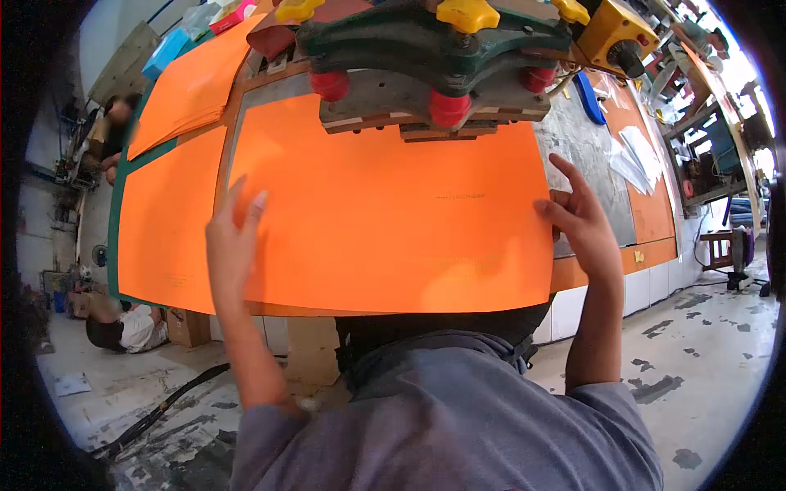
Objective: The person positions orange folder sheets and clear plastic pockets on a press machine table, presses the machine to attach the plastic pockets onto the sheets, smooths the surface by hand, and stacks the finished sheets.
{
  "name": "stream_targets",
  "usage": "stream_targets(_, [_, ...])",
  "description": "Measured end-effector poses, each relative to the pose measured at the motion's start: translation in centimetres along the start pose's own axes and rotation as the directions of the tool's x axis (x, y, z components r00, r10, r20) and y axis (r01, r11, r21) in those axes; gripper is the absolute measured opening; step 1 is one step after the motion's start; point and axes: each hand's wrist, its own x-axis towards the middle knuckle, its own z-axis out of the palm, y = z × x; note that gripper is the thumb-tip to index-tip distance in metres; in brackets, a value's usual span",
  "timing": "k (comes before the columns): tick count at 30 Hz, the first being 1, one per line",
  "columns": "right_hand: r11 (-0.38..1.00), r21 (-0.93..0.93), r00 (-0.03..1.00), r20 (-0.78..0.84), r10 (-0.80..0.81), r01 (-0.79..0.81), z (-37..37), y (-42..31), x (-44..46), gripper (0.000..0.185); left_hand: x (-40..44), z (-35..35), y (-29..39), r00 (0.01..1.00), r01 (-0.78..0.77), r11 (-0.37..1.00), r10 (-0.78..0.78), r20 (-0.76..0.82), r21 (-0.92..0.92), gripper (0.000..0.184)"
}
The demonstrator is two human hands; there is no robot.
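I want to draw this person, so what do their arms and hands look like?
The left hand and right hand are bare, without gloves. I see no watch or bracelet. The shirt is grey, with short sleeves and bare forearms below.

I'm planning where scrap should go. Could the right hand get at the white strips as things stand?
Probably yes: the right hand is at the right edge of the orange sheet, and only flat grey tabletop seems to separate it from the white strips.
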Motion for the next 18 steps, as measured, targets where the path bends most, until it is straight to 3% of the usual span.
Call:
stream_targets(2, [0.996, -0.081, 0.996, 0.073, 0.041, -0.035, -1.4, -0.9, 1.0, 0.062, 3.2, -0.8, -1.8, 0.997, 0.051, 0.996, -0.046, -0.059, 0.076, 0.048])
stream_targets(4, [0.988, -0.152, 0.996, 0.083, 0.029, -0.016, -2.3, -1.0, 2.9, 0.055, 6.7, -1.5, -2.3, 0.988, 0.114, 0.979, -0.129, 0.081, 0.168, 0.044])
stream_targets(8, [0.974, -0.224, 0.997, 0.072, -0.008, 0.024, -3.1, -1.2, 7.2, 0.045, 11.6, -0.4, -5.5, 0.998, -0.005, 0.930, -0.016, 0.053, 0.368, 0.044])
stream_targets(10, [0.966, -0.259, 0.994, 0.111, -0.002, 0.031, -3.7, -0.8, 10.0, 0.041, 12.7, 0.0, -6.1, 0.989, 0.107, 0.988, -0.117, 0.085, 0.114, 0.055])
stream_targets(12, [0.967, -0.254, 0.992, 0.127, -0.004, 0.037, -3.3, -1.0, 10.8, 0.025, 13.5, 0.3, -6.7, 0.989, 0.119, 0.987, -0.127, 0.071, 0.107, 0.058])
stream_targets(15, [0.936, -0.342, 0.983, 0.180, -0.020, 0.082, -3.4, -0.1, 12.8, 0.024, 15.3, 0.9, -9.5, 0.992, 0.108, 0.984, -0.117, 0.056, 0.142, 0.065])
stream_targets(18, [0.900, -0.416, 0.975, 0.219, -0.041, 0.131, -3.5, 0.0, 13.8, 0.023, 16.7, 1.1, -12.2, 0.996, 0.072, 0.997, -0.071, 0.048, -0.017, 0.055])
